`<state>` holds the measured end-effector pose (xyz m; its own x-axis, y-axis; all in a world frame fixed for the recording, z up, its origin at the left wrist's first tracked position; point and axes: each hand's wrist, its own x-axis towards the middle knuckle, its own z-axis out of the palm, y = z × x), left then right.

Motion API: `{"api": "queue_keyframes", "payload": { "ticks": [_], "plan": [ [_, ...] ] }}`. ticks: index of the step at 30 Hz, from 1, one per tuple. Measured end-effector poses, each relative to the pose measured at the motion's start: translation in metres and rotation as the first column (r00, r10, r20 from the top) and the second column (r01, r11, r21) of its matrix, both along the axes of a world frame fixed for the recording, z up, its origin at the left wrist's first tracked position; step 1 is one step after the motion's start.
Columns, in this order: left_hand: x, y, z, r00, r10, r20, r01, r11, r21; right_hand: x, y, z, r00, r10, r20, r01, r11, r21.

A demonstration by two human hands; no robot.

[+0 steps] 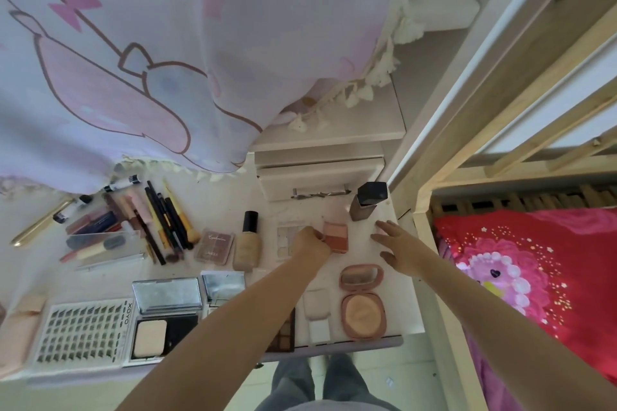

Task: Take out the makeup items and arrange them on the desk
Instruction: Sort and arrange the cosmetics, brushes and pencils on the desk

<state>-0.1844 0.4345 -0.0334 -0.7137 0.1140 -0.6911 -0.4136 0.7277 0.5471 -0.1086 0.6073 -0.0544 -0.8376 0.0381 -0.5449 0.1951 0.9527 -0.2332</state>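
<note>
Far left of desk (213, 210): gold tube (40, 222), then lash tray (83, 330) at near edge. Beyond it, clear case (107, 245) and fanned brushes and pencils (163, 220). Open powder compact (167, 317) near front edge. Eyeshadow quad (213, 246) just beside foundation bottle (247, 240), lying flat. Pale palette (287, 240) partly hidden under left hand (309, 242); fingers curled, pinching edge of pink blush compact (335, 237). Round open compact (363, 300) nearer front. Dark-capped bottle (367, 202) upright at back. Right hand (399, 248) flat, fingers spread, resting on desk, holding nothing.
</note>
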Motion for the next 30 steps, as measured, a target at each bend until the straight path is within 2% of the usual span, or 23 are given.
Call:
{"api": "queue_keyframes", "payload": {
  "ticks": [3, 7, 14, 16, 18, 21, 23, 26, 30],
  "plan": [
    [-0.004, 0.003, -0.002, 0.987, -0.157, -0.022, 0.154, 0.982, -0.106, 0.007, 0.000, -0.008, 0.999, 0.031, 0.017, -0.031, 1.000, -0.001],
    [-0.005, 0.004, -0.002, 0.961, -0.276, -0.035, 0.265, 0.946, -0.187, 0.010, -0.001, -0.013, 1.000, 0.015, 0.009, -0.015, 1.000, 0.000],
    [-0.006, -0.003, 0.009, 0.892, -0.447, -0.066, 0.426, 0.881, -0.203, 0.002, -0.005, 0.003, 0.997, 0.033, 0.067, -0.036, 0.998, 0.045],
    [-0.010, -0.011, 0.017, 0.859, -0.495, -0.133, 0.463, 0.860, -0.212, -0.005, -0.011, 0.014, 0.999, 0.010, 0.036, -0.012, 0.999, 0.046],
    [-0.016, -0.025, 0.022, 0.796, -0.570, -0.202, 0.509, 0.812, -0.285, -0.013, -0.022, 0.028, 0.999, -0.018, -0.042, 0.019, 1.000, 0.006],
    [-0.027, -0.055, 0.027, 0.727, -0.635, -0.263, 0.500, 0.751, -0.431, -0.032, -0.049, 0.046, 0.984, -0.003, -0.176, -0.010, 0.997, -0.073],
    [-0.032, -0.075, 0.029, 0.701, -0.655, -0.281, 0.481, 0.725, -0.492, -0.048, -0.072, 0.050, 0.977, 0.068, -0.200, -0.093, 0.989, -0.114],
    [-0.038, -0.101, 0.030, 0.700, -0.654, -0.286, 0.450, 0.716, -0.534, -0.070, -0.104, 0.043, 0.966, 0.194, -0.171, -0.214, 0.971, -0.105],
    [-0.038, -0.124, 0.031, 0.749, -0.590, -0.300, 0.395, 0.762, -0.513, -0.083, -0.127, 0.023, 0.953, 0.300, -0.033, -0.300, 0.954, -0.011]
  ]
}}
